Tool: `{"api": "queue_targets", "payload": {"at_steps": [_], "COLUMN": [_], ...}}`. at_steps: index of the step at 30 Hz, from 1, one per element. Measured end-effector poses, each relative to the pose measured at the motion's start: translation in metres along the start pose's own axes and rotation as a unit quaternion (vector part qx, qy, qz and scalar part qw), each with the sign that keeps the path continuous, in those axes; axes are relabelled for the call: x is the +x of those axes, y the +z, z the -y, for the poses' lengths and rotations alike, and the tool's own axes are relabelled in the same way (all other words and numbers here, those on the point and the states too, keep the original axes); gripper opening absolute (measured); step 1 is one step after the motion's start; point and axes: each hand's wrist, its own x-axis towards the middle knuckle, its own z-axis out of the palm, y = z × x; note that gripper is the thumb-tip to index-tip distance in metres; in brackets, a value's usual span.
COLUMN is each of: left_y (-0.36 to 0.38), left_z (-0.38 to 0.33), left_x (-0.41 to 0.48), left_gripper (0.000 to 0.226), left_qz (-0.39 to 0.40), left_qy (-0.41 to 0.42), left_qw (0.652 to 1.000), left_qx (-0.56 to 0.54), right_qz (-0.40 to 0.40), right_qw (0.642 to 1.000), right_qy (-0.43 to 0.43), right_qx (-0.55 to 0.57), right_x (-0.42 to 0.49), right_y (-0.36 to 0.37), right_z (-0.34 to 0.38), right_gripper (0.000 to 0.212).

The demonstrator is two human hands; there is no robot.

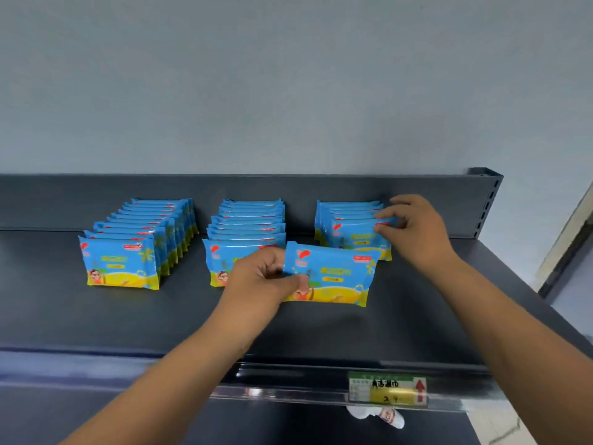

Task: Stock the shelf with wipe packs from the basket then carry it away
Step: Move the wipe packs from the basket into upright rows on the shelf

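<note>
Three rows of blue and yellow wipe packs stand upright on the dark grey shelf [417, 316]: a left row [122, 264], a middle row [247, 232] and a shorter right row [349, 232]. My left hand [256, 281] pinches the left edge of one more wipe pack [333, 277], held upright just in front of the right row. My right hand [414, 226] pinches the top right corner of the front pack in the right row. The basket is out of view.
A price label [388, 388] sits on the shelf's front rail. The shelf's back panel [96, 200] stands behind the rows, with an upright post [487, 200] at the right end. Something white [378, 417] shows below the rail.
</note>
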Motion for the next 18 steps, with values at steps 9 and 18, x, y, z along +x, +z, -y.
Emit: {"api": "queue_targets", "payload": {"at_steps": [9,18], "left_y": [0.066,0.093], "left_z": [-0.008,0.024], "left_x": [0.046,0.079], "left_gripper": [0.016,0.02], "left_qz": [-0.009,-0.092], "left_qy": [-0.015,-0.052], "left_qw": [1.0,0.992], "left_qx": [-0.013,0.066], "right_qz": [0.093,0.105], "right_qw": [0.972,0.994], "right_qy": [0.085,0.024], "right_qx": [0.196,-0.02], "right_x": [-0.012,-0.015], "right_y": [-0.041,-0.035], "right_z": [0.03,0.019], "right_gripper": [0.025,0.028]}}
